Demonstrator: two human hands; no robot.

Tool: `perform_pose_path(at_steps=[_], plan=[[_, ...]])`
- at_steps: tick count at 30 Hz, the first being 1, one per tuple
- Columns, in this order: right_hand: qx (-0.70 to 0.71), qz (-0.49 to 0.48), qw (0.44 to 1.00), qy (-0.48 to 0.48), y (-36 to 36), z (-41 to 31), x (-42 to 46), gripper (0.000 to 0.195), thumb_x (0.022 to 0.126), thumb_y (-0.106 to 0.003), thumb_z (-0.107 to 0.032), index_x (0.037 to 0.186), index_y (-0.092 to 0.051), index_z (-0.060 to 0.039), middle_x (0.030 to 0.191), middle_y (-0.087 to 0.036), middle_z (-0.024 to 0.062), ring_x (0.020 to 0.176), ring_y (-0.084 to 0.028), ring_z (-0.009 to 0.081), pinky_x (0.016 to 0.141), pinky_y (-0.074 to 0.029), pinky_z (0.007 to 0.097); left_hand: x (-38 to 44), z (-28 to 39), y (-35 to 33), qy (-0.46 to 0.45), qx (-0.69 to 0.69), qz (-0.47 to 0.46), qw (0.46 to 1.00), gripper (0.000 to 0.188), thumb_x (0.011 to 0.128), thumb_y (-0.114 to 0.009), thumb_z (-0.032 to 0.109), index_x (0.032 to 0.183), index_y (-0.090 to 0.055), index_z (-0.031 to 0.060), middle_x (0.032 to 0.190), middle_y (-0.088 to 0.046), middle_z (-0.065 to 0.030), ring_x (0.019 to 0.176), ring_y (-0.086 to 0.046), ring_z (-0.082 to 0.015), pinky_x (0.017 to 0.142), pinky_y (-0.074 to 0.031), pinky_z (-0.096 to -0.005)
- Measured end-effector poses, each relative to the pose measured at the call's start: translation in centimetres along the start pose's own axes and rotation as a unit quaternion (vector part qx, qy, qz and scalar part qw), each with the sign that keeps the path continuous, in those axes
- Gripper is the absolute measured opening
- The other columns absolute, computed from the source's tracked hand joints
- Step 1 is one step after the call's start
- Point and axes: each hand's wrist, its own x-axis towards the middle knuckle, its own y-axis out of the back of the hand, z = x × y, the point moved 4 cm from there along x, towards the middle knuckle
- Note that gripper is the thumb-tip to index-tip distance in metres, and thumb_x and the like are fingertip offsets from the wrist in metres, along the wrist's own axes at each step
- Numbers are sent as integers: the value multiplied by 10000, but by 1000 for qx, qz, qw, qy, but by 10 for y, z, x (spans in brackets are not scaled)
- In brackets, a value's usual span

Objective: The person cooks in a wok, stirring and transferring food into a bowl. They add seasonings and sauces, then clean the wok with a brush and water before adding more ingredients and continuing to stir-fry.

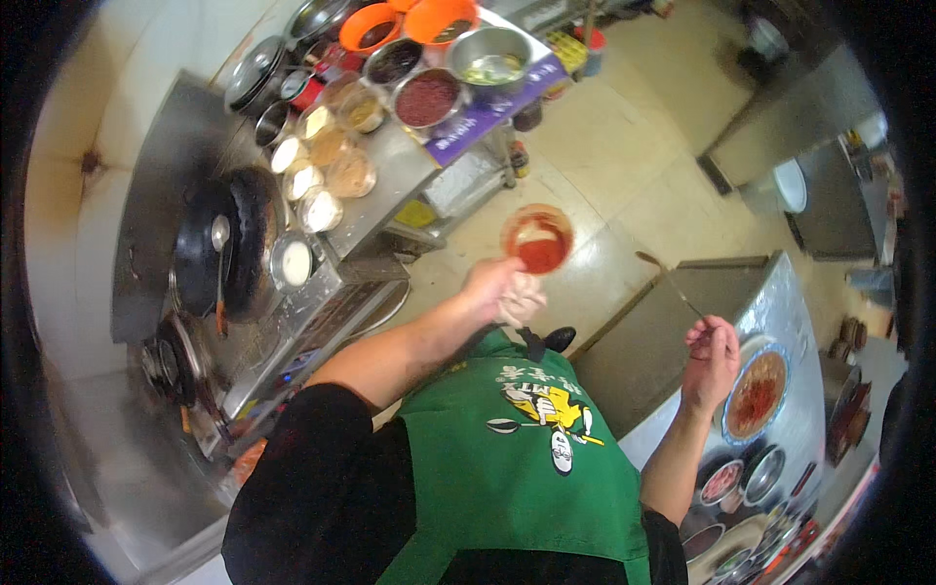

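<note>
My left hand (497,289) grips the near edge of a bowl (540,238) with red powder or paste in it, held above the tiled floor. A pale, crumpled thing, perhaps a cloth, shows at the same hand. To the right, my right hand (711,355) holds a thin-handled spoon (680,289), its small dark end pointing up and left. Beside that hand, on a metal counter (793,314), stands a blue-rimmed dish (757,395) of brownish food with red on top.
At left, a metal spoon (221,234) lies in a black wok (201,270); a bowl of white contents (295,263) stands beside it. Seasoning containers (351,173), metal bowls (428,99) and orange bowls (369,29) crowd the upper-left counter. More bowls (763,472) stand at lower right.
</note>
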Motion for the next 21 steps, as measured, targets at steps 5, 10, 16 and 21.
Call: perform_pose_path(at_steps=[5, 10, 16, 21], plan=[[-3, -81, 996, -35, -76, 0, 3, 220, 965, -527, -157, 1062, -601, 27, 911, -648, 131, 769, -623, 203, 705, -514, 313, -57, 80, 25, -215, 73, 220, 949, 443, 939, -360, 344, 713, -561, 20, 631, -593, -144, 427, -507, -196, 346, -370, -306], [9, -116, 993, -25, -161, -10, 17, 222, 976, -506, -155, 1053, -598, 33, 914, -635, 139, 757, -612, 201, 704, -502, 305, -61, 146, 11, -316, -28, 240, 917, 263, 900, -491, 230, 892, -579, -18, 756, -615, -148, 623, -639, -296, 487, -518, -420], [-29, -175, 983, -48, -230, -7, 46, 279, 993, -478, -187, 1130, -576, 36, 967, -632, 128, 821, -623, 196, 740, -516, 311, -15, 173, 10, -347, -166, 203, 900, 323, 902, -566, 299, 907, -581, -24, 795, -635, -139, 657, -644, -308, 520, -530, -430], [-82, -201, 972, -96, -325, 26, 66, 322, 1001, -469, -214, 1187, -551, 35, 994, -627, 117, 858, -618, 187, 763, -518, 311, -86, 160, 13, -194, -215, 52, 956, 370, 939, -527, 371, 982, -575, 7, 873, -652, -192, 839, -655, -392, 720, -539, -506]])
